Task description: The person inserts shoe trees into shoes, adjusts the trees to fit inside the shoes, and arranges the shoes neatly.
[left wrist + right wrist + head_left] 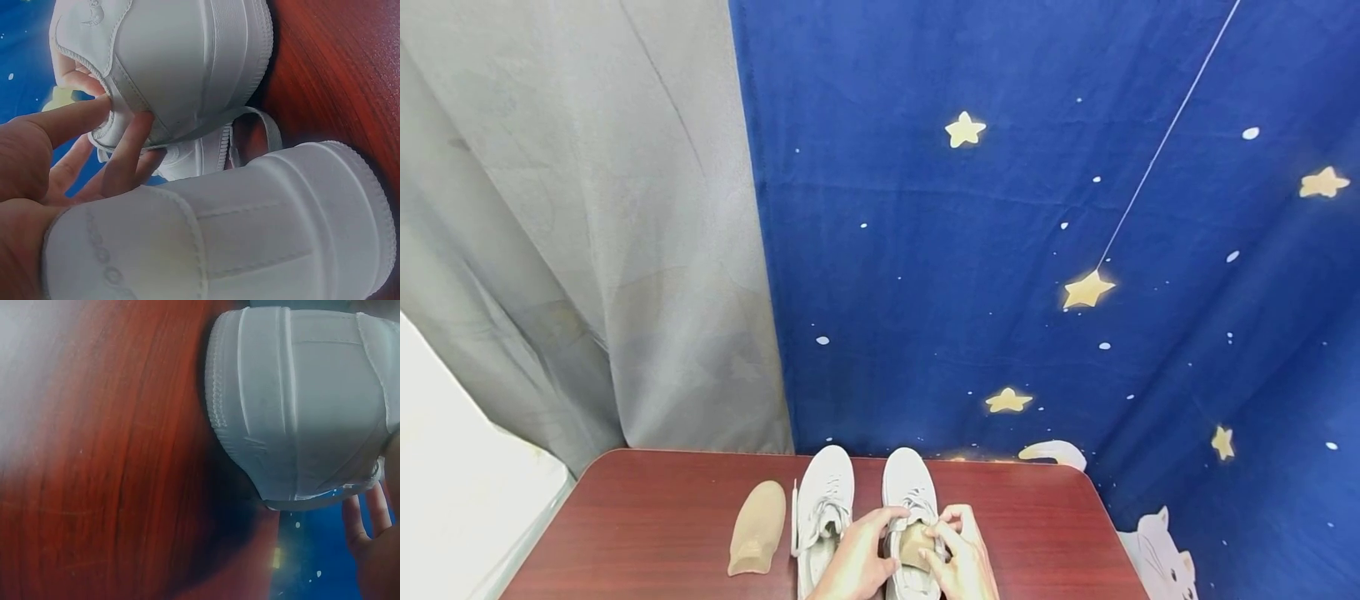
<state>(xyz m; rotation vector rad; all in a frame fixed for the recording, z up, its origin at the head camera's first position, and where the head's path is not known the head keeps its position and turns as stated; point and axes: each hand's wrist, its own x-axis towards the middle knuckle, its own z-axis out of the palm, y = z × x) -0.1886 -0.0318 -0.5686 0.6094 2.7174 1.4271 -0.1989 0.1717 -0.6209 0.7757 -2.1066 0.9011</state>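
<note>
Two white lace-up sneakers stand side by side on the table, toes pointing away. A tan insole sticks partly out of the opening of the right sneaker; its front part is hidden inside. My right hand pinches this insole at its right side. With thumb and fingers at the opening, my left hand grips the left collar of the same sneaker, also seen in the left wrist view as the upper sneaker. Beside it stands the left sneaker, partly behind my left hand.
A second tan insole lies flat on the reddish-brown table, left of the sneakers. A loose lace hangs along the left sneaker's outer side. Behind the table hang a grey curtain and a blue star-patterned curtain.
</note>
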